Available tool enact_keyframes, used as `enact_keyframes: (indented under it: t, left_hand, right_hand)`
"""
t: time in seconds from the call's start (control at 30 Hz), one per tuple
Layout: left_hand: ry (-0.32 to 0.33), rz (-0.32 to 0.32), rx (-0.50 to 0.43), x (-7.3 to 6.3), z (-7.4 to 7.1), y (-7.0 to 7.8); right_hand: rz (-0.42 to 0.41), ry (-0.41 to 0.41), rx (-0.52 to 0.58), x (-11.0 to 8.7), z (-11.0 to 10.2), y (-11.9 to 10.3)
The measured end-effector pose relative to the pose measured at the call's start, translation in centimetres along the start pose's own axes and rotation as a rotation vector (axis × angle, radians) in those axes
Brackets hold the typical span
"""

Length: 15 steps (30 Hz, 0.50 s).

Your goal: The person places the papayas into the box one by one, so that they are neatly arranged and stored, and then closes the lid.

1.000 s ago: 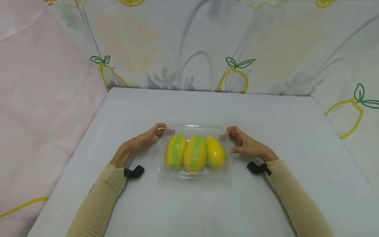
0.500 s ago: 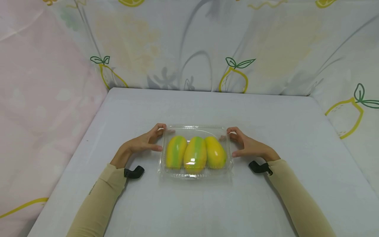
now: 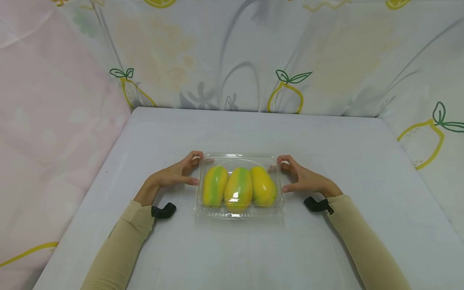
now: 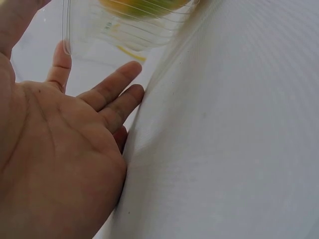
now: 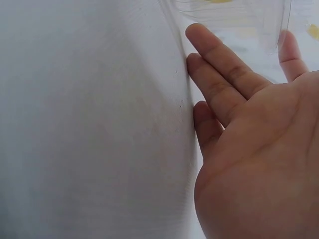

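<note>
A clear plastic clamshell box (image 3: 237, 215) lies on the white table with its lid down. Inside it are three yellow-green mangoes, the left mango (image 3: 215, 187), the middle mango (image 3: 238, 190) and the right mango (image 3: 263, 187). At the box's left side is my left hand (image 3: 174, 173), thumb and fingers spread, fingertips at the far left corner. My right hand (image 3: 304, 177) mirrors it on the right side. In the left wrist view the left index finger (image 4: 61, 64) touches the box rim; the right index finger (image 5: 290, 55) does likewise in the right wrist view. Neither hand grips the box.
The white table (image 3: 235, 253) surrounds the box. Behind it hangs a lemon-patterned cloth (image 3: 232, 52), with a pink cloth (image 3: 54, 141) along the left. Black wrist mounts, such as the left mount (image 3: 164, 210), stick out inward from both sleeves.
Both thumbs have moved away from the far fingers, toward me, so the hands are spread wider. The right hand has shifted slightly outward. The box and mangoes have barely shifted.
</note>
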<state>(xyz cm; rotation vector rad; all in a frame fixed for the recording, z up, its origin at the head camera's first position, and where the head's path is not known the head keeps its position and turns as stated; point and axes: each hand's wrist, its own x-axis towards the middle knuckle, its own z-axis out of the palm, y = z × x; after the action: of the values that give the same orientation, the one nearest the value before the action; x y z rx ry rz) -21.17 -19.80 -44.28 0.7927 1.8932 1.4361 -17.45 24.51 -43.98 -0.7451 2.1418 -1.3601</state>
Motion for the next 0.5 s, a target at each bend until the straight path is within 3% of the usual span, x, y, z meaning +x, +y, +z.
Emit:
enact_keyframes:
  t: [0.5]
  left_hand:
    - [-0.008,0.03,-0.033,0.07,-0.05,-0.02]
  right_hand:
    - [0.019,0.0,0.004,-0.03,0.06,-0.32]
